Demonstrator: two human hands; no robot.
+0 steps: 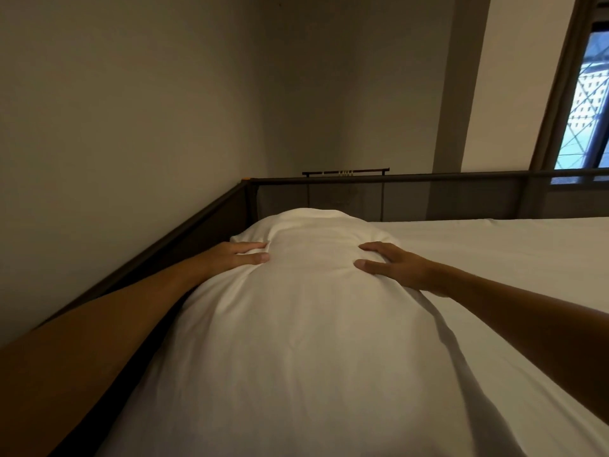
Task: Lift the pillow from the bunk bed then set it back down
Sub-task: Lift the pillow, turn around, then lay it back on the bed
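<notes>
Pillow, white, soft, cloth-covered, lies on white-sheeted bunk bed mattress, along dark metal side rail at 9 o'clock. Left hand presses pillow's 10 o'clock flank, right hand its 2 o'clock flank; each grip spread flat on cloth, fingers apart, not clamped. Dark mesh end rail at 12 o'clock, window at 2 o'clock.

The plump white cloth pillow looks soft and matt, its cover creased in fine folds. The flat white bed sheet is smooth matt fabric. The dark bunk-bed guard rail appears matt metal, backed by dull grey mesh panels.
</notes>
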